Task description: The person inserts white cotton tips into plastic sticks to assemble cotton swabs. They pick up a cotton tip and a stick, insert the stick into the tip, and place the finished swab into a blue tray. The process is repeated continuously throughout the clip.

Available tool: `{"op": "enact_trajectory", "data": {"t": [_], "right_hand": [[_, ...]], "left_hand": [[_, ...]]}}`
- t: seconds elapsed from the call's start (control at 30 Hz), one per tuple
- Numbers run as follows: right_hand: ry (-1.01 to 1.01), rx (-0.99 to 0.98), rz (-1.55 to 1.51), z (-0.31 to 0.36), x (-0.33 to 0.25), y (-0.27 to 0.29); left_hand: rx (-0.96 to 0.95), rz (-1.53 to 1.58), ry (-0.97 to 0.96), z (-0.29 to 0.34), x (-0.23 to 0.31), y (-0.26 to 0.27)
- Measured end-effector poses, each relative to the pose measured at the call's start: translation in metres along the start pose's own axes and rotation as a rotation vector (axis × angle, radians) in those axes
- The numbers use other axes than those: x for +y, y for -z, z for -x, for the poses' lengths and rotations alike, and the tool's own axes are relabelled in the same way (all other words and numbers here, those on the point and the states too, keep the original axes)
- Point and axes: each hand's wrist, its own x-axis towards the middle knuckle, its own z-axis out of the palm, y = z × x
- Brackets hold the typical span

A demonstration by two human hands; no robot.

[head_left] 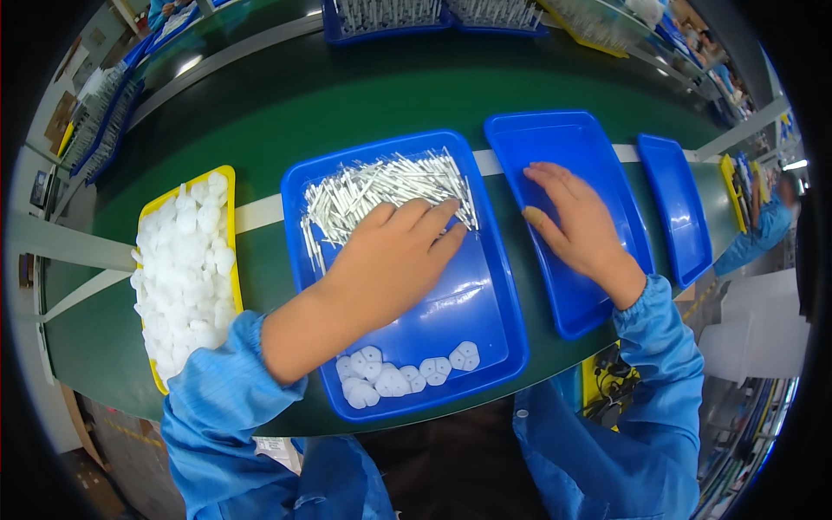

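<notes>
My left hand [397, 251] reaches palm down over a heap of thin white and grey sticks [364, 192] in a large blue tray [517, 347]. Its fingers are a little apart and bent, their tips at the near right edge of the heap; the underside of the hand is hidden. Over a second blue tray [568, 308], my right hand [579, 221] hovers with thumb and fingers apart, nothing visible between them. Several flat white rounded pieces [393, 381] with segmented faces lie along the near side of the large tray, below my left hand.
At the left stands a yellow tray [234, 251] heaped with white pieces [186, 269]. A narrower blue tray [679, 212] sits at the right. Trays of upright sticks [390, 13] line the far side of the green table [373, 95]. Another person's blue sleeve [763, 234] shows far right.
</notes>
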Motion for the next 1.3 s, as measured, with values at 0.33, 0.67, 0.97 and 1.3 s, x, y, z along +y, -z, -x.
{"op": "enact_trajectory", "data": {"t": [0.33, 0.67, 0.97, 1.3], "right_hand": [[0.394, 0.125, 0.056, -0.099, -0.055, -0.054], [0.292, 0.21, -0.056, -0.073, -0.071, -0.03], [-0.096, 0.018, -0.728, 0.007, -0.116, -0.01], [-0.142, 0.12, -0.844, 0.068, -0.117, -0.01]], "left_hand": [[-0.503, 0.477, 0.125, 0.088, 0.032, 0.084], [-0.146, 0.359, 0.059, 0.106, 0.059, 0.044], [-0.182, 0.256, 0.25, 0.106, 0.069, 0.031], [-0.043, 0.404, 0.24, 0.074, 0.048, 0.021]]}}
